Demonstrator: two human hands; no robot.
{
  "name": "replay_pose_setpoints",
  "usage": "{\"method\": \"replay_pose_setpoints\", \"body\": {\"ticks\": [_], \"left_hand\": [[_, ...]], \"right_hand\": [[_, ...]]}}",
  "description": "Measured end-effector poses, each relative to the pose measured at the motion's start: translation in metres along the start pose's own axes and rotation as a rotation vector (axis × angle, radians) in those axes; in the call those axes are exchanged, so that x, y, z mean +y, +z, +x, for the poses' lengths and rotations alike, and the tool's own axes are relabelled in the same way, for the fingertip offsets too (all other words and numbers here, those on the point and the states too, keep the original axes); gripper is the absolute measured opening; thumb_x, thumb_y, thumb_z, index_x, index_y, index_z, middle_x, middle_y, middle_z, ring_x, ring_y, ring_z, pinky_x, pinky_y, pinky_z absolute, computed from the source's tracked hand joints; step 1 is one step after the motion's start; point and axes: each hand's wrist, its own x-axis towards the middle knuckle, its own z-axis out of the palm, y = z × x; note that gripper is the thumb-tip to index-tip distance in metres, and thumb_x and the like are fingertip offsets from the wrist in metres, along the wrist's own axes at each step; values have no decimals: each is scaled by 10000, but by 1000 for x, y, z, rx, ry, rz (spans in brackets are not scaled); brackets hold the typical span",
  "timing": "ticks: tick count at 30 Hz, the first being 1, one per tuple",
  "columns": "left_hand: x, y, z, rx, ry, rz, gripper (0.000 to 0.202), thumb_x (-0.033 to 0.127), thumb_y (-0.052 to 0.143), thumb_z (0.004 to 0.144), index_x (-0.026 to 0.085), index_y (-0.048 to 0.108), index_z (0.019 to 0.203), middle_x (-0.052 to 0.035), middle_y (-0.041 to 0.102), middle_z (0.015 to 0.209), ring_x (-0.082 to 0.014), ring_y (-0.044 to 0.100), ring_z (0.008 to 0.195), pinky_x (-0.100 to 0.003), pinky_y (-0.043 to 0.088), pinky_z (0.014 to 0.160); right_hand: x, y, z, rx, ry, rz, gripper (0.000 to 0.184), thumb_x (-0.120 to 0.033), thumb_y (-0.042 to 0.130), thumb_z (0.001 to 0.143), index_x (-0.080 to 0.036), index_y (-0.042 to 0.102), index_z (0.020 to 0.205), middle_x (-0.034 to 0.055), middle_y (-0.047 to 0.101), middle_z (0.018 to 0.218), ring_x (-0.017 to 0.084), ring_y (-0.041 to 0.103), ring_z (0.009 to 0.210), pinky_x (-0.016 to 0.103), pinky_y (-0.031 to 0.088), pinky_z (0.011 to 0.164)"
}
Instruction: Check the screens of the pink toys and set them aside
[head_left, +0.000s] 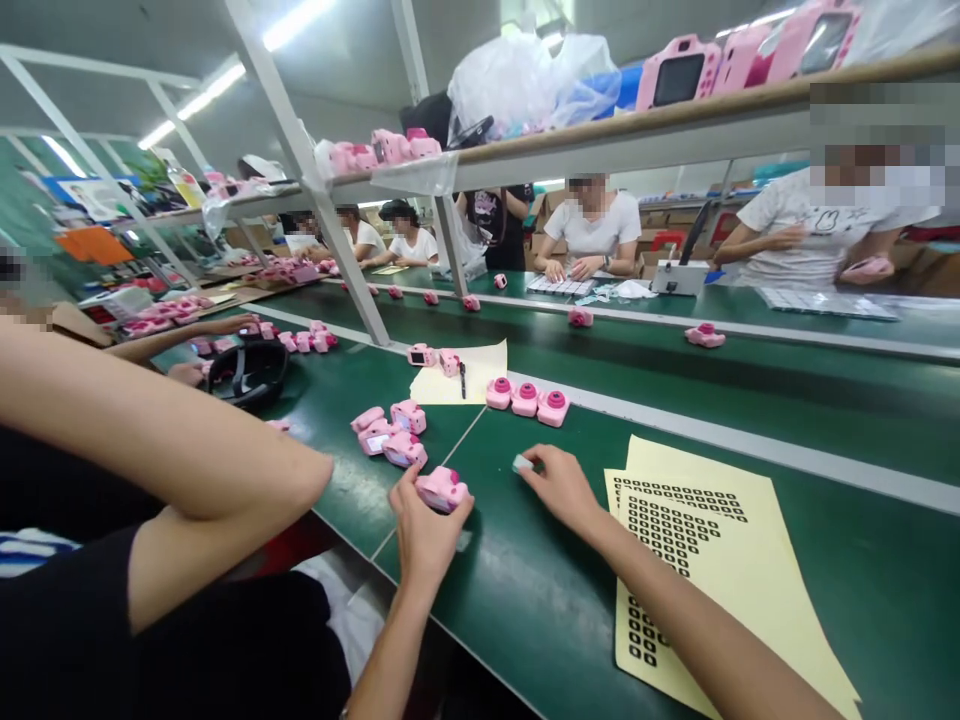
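Note:
My left hand (421,528) is closed around a pink toy camera (444,488) low over the green table. Between the fingertips of my right hand (561,485) is a small whitish block (523,463), whose kind I cannot make out. That hand is just above the tabletop, to the right of the camera. Beyond my left hand lies a small group of pink toy cameras (405,448). Three more cameras (527,399) stand in a row with their dark pink lens rings up. Under my right forearm are yellow sheets (697,540) with rows of black square stickers.
A co-worker's bent arm (187,430) reaches in from the left beside a black bowl-like container (249,372). A yellow paper (480,375) carries two cameras and a black pen (463,380). Overhead runs a shelf (540,150) on metal posts. More people sit across the conveyor (637,350).

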Motion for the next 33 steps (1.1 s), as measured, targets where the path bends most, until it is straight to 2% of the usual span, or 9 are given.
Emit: {"method": "replay_pose_setpoints", "body": {"ticks": [6, 11, 14, 17, 20, 24, 27, 30, 33], "left_hand": [[12, 15, 24, 98, 81, 276, 589, 383, 662, 761, 206, 479, 1292, -105, 433, 1297, -324, 401, 1260, -533, 392, 1067], [13, 16, 35, 133, 48, 349, 713, 414, 675, 752, 222, 411, 1386, -149, 267, 1411, -355, 377, 1252, -549, 392, 1005], [36, 27, 51, -20, 253, 300, 645, 383, 657, 770, 268, 438, 1367, -109, 272, 1430, -318, 342, 1324, -514, 347, 1088], [69, 55, 86, -303, 370, 252, 620, 342, 629, 789, 271, 437, 1374, -98, 253, 1475, -291, 281, 1403, -454, 321, 1146], [93, 91, 128, -453, 420, 270, 828, 219, 737, 664, 276, 400, 1419, -105, 202, 1542, -313, 201, 1466, -449, 256, 1196], [107, 120, 162, -600, 444, 282, 734, 131, 734, 605, 228, 537, 1305, -128, 441, 1397, -300, 429, 1327, -428, 337, 1135], [120, 118, 159, -599, 460, 254, 611, 173, 693, 653, 172, 574, 1252, -141, 534, 1269, -297, 487, 1215, -442, 366, 1085], [141, 101, 123, -522, 505, 178, 682, 258, 653, 718, 163, 462, 1366, -126, 529, 1292, -292, 431, 1238, -420, 349, 1095], [156, 81, 49, -525, 576, 64, 612, 382, 595, 789, 214, 454, 1361, -73, 561, 1254, -224, 484, 1133, -342, 415, 1030]], "right_hand": [[-25, 27, 61, 61, -128, -232, 385, -330, 462, 947, -234, 579, 1300, 107, 557, 1250, 242, 538, 1123, 370, 439, 946], [-3, 4, 100, 165, -124, -436, 721, -496, 635, 835, -438, 315, 1478, 74, 177, 1579, 463, 106, 1415, 715, 128, 1041], [16, -4, 122, 88, -53, -483, 826, -615, 630, 798, -416, 256, 1507, 119, 275, 1542, 462, 260, 1354, 688, 269, 974], [26, -6, 130, 41, -62, -436, 737, -576, 638, 812, -319, 385, 1454, 135, 528, 1339, 357, 457, 1219, 554, 370, 959], [29, -17, 125, 55, -49, -383, 652, -561, 681, 779, -245, 518, 1326, 134, 601, 1233, 333, 510, 1162, 472, 396, 942], [44, -57, 94, 86, 23, -244, 589, -628, 534, 850, -213, 543, 1267, 98, 654, 1120, 236, 620, 957, 316, 459, 786], [66, -97, 39, 105, 40, -116, 569, -600, 449, 900, -219, 512, 1319, 68, 659, 1119, 175, 639, 907, 258, 473, 739], [95, -129, -41, 89, -4, -184, 628, -651, 570, 810, -287, 525, 1320, 47, 658, 1148, 213, 638, 911, 290, 479, 691], [125, -142, -120, 100, -65, -474, 645, -632, 656, 767, -309, 545, 1315, 51, 644, 1217, 255, 612, 1041, 346, 483, 781]]}}
